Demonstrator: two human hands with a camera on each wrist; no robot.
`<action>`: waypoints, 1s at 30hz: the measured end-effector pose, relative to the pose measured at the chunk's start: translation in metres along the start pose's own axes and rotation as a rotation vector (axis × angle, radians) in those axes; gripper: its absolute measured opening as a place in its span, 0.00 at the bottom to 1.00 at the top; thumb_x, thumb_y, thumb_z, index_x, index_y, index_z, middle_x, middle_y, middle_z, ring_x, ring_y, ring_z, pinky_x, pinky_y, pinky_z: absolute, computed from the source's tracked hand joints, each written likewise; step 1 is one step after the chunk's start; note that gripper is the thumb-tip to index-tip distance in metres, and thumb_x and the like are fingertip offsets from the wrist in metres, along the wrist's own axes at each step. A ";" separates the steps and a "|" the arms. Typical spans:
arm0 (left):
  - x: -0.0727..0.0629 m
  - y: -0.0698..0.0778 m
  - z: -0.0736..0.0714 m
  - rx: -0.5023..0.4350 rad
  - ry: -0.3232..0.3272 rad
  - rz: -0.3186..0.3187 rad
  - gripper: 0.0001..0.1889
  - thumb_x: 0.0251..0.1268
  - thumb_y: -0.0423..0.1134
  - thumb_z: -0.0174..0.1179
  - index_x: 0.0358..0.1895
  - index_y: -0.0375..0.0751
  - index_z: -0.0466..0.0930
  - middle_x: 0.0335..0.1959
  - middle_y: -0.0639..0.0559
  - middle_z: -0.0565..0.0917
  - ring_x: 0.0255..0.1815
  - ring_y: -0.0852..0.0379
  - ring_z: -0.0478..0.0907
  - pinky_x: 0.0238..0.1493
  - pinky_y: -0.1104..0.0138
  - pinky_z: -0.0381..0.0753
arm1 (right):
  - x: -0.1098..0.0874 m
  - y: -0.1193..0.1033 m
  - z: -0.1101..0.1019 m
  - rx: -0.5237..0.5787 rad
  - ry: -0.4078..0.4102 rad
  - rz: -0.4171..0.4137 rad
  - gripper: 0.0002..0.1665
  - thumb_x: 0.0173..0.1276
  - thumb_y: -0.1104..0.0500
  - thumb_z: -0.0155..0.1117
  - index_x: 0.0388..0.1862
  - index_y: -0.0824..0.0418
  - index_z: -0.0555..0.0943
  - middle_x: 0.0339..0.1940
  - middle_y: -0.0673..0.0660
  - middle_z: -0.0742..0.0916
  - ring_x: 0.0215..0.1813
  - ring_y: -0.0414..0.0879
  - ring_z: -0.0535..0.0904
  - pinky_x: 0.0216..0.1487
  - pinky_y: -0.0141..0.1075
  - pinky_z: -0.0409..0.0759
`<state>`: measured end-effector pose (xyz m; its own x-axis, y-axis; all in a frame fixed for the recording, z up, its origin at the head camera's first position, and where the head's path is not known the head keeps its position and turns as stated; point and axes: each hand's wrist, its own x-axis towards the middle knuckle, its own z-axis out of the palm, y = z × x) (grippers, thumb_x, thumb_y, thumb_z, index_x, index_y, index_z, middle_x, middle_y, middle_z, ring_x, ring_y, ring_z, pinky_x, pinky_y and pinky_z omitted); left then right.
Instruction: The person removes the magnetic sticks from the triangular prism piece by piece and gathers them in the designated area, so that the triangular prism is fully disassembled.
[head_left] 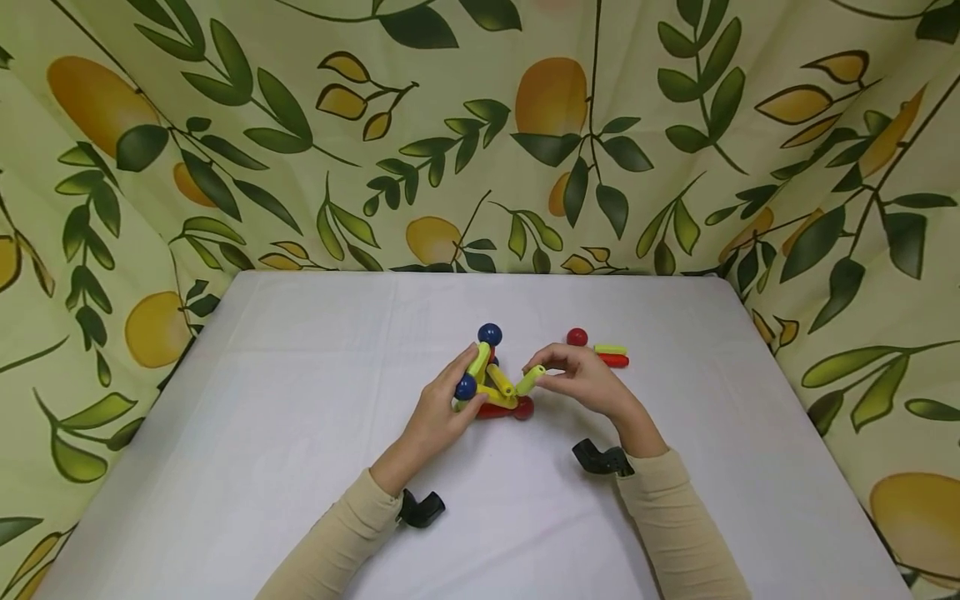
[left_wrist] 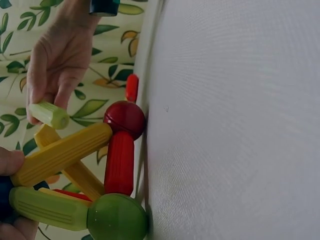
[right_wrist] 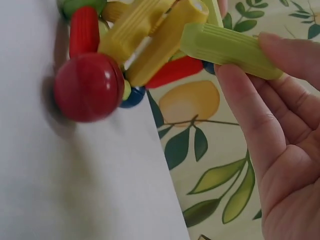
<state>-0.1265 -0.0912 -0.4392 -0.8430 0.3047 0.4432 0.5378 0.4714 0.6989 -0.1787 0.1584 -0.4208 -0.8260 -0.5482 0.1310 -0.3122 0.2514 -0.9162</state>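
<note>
A frame of ball-and-rod magnetic building pieces stands on the white table. My left hand (head_left: 438,408) grips it from the left, around a blue ball (head_left: 465,387) at its upper corner. A red ball (right_wrist: 87,87) and a green ball (left_wrist: 117,217) rest low on the table, joined by a red rod (left_wrist: 119,162). Yellow rods (left_wrist: 65,152) slope up from the base. My right hand (head_left: 588,379) pinches a loose light green rod (right_wrist: 230,50) between thumb and index finger, its free end close to the yellow rods. Another blue ball (head_left: 490,334) is at the far side.
Behind my right hand lie a loose red ball (head_left: 577,337), a light green rod (head_left: 611,349) and a red rod (head_left: 614,361). A leaf-and-fruit patterned curtain (head_left: 465,192) hangs along the table's far edge and both sides.
</note>
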 end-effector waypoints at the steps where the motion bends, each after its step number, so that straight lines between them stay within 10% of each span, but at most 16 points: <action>1: 0.000 0.000 0.000 0.002 0.002 -0.003 0.34 0.60 0.31 0.63 0.70 0.34 0.60 0.70 0.39 0.65 0.69 0.47 0.65 0.65 0.60 0.66 | 0.000 -0.001 -0.002 0.007 0.007 0.009 0.11 0.63 0.63 0.65 0.44 0.64 0.81 0.45 0.60 0.85 0.50 0.49 0.80 0.53 0.36 0.79; 24: 0.000 0.000 -0.002 -0.001 -0.003 -0.020 0.35 0.60 0.31 0.63 0.70 0.34 0.59 0.70 0.41 0.65 0.70 0.48 0.64 0.66 0.61 0.65 | -0.037 0.045 -0.040 0.012 0.315 0.060 0.15 0.64 0.66 0.64 0.48 0.73 0.77 0.48 0.68 0.82 0.46 0.31 0.79 0.46 0.21 0.77; 30: 0.000 0.000 -0.001 -0.002 -0.005 -0.025 0.35 0.60 0.31 0.63 0.70 0.35 0.59 0.70 0.42 0.65 0.70 0.49 0.64 0.66 0.61 0.65 | -0.057 0.066 -0.047 -0.022 0.437 0.237 0.21 0.66 0.56 0.63 0.53 0.68 0.75 0.59 0.65 0.78 0.51 0.29 0.76 0.48 0.18 0.74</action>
<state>-0.1260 -0.0923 -0.4385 -0.8562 0.2969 0.4229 0.5166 0.4771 0.7110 -0.1737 0.2437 -0.4714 -0.9934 -0.0895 0.0712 -0.0982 0.3480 -0.9323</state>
